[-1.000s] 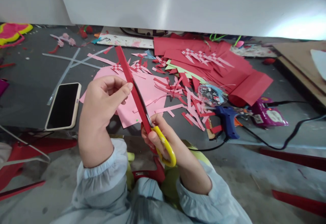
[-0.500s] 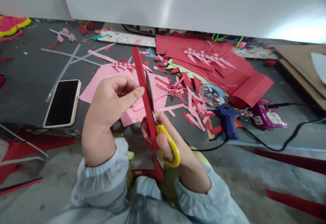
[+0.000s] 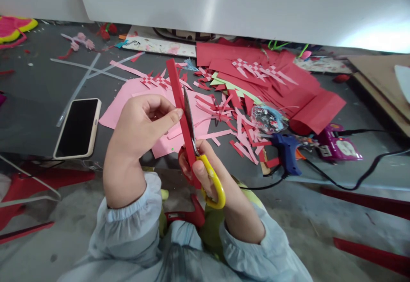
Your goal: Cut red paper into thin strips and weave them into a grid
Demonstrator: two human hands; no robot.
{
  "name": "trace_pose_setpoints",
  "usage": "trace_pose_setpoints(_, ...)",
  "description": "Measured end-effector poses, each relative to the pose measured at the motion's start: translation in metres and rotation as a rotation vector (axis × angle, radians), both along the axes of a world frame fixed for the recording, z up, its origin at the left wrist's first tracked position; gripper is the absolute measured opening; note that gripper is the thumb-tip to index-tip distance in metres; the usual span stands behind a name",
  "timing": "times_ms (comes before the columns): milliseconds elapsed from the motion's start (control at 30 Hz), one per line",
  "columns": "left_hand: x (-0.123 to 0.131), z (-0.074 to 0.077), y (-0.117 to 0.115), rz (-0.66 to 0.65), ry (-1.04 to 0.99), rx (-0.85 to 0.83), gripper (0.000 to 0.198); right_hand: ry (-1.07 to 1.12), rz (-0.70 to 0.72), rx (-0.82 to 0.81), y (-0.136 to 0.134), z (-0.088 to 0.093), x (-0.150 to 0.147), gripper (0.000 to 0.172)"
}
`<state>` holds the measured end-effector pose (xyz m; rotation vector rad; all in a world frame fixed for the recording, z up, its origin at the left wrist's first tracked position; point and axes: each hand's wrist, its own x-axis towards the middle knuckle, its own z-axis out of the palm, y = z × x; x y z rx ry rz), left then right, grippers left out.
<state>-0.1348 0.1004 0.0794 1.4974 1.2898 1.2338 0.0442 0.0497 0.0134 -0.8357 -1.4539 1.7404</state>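
Observation:
My left hand (image 3: 145, 121) pinches a long red paper strip (image 3: 175, 81) between thumb and fingers, about halfway along it. The strip stands tilted above the table, its lower end down by my right fingers. Scissors with yellow handles (image 3: 218, 186) are in my right hand (image 3: 206, 171), the thumb at the handle loop. Their dark blades point up and away, close along the strip's right side; how far they are parted is hard to see. Beneath my hands lies pink paper (image 3: 118, 102), with pink and red cut strips (image 3: 245, 145) to its right.
A phone (image 3: 78, 128) lies at the left near clear plastic strips (image 3: 78, 87). Red paper sheets (image 3: 282, 87) are piled at the back right, beside a bag of beads (image 3: 267, 117). A blue glue gun (image 3: 286, 154) with a cable and a purple packet (image 3: 339, 145) sit at the right.
My right thumb has shifted slightly left on the scissors, and the yellow handle has tipped a little. My left hand keeps its pinch on the red strip.

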Motion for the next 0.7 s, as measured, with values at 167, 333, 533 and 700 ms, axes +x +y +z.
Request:
trace_pose_setpoints(167,0.0008,0.0003,0.0006,0.014,0.019,-0.009,0.019,-0.047,-0.017,-0.024,-0.0006,-0.0037,-0.0007,0.044)
trace_pose_setpoints(333,0.0,-0.0002,0.0017,0.012,0.039,-0.019,0.019,-0.029,-0.009,-0.032,-0.0013,-0.0043,-0.0014,0.042)
trace_pose_setpoints(533,-0.0005,0.0006,-0.0002,0.018,0.048,-0.019,0.017,-0.043,-0.023,0.0,-0.0016,-0.0063,-0.001,0.039)
trace_pose_setpoints(700,-0.0008,-0.0003,-0.0008,0.018,0.042,-0.018,0.016,-0.035,-0.018,-0.031,-0.0018,-0.008,-0.0003,0.039)
